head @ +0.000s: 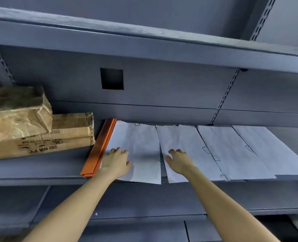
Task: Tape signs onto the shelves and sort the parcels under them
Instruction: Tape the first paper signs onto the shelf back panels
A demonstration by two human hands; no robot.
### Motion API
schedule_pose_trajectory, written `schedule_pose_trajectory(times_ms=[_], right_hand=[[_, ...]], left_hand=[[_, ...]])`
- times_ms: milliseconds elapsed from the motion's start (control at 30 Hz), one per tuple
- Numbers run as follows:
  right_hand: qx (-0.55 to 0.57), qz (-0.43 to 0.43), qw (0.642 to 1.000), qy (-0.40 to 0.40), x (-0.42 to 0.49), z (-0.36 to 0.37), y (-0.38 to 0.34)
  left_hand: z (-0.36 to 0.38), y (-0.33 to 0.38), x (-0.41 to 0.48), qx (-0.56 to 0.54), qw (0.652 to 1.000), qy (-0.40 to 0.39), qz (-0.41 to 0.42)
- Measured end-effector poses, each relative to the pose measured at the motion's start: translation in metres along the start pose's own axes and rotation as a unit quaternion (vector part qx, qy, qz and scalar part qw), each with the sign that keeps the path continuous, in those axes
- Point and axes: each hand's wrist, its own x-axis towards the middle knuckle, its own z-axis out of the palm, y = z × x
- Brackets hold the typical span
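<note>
Four white paper sheets lie side by side on the middle shelf (40,166), presumably the signs: first sheet (139,137), second sheet (181,137), third sheet (219,147), fourth sheet (267,147). The near edges of the first two hang slightly over the shelf front.

Left hand (116,158) is palm down on the near left part of the first sheet, fingers relaxed and a little spread, pinching nothing. Right hand (178,160) is over the near part of the second sheet, fingers loosely curled and thumb out. It may be touching the paper or just above it; the view does not settle that.

Orange strips (99,149) lie flat just beside the first sheet's left edge. Further left are two parcels, a crumpled brown parcel (19,112) stacked on a flat cardboard box (61,135), well apart from the hands.

Step in hand, as a judgement: the sign stage, early on. The sheets are laid out and being handled, none is taped up, and the parcels are unsorted.

Next move likely calls for lifting one sheet cleanly off the row by a near edge without dragging its neighbour, then holding it flat against a shelf front such as the upper shelf edge (144,44). That also needs tape, and no roll is in view.
</note>
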Motion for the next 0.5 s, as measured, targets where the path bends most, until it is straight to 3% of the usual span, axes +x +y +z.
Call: schedule_pose_trajectory(times_ms=[333, 500], right_hand=[[0.006, -0.033, 0.999, -0.024, 0.032, 0.008, -0.025], [0.098, 0.044, 0.993, -0.043, 0.041, 0.013, -0.036]], left_hand=[[0.014, 0.000, 0.016, -0.011, 0.999, -0.037, -0.012], [0.020, 0.001, 0.017, 0.015, 1.000, -0.019, -0.009]])
